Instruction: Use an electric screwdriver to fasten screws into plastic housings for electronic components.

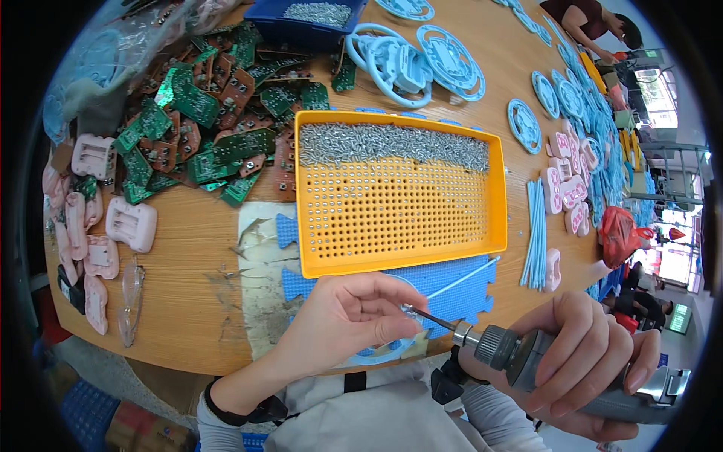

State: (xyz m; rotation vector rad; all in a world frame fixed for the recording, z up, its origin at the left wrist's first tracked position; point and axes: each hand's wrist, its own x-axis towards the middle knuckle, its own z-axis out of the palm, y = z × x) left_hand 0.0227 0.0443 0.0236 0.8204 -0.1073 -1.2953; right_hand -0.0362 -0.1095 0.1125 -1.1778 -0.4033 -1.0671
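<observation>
My right hand [587, 354] grips a grey electric screwdriver [527, 358], its thin bit [433, 320] pointing left. My left hand [346, 316] pinches the tip of that bit, fingers closed around it over a light blue round plastic part [376, 352] lying on a blue foam mat [452, 290]. Just beyond the hands sits an orange perforated tray [324, 241] with a heap of small silver screws [392, 143] along its far side.
A pile of green and brown circuit boards [211, 113] lies at the far left. Pink plastic housings [129, 224] sit at the left edge. Light blue rings [407, 60], thin blue sticks [536, 233], a blue bin of screws [316, 15] and a red bag [619, 235] lie around. Another person [595, 19] works far right.
</observation>
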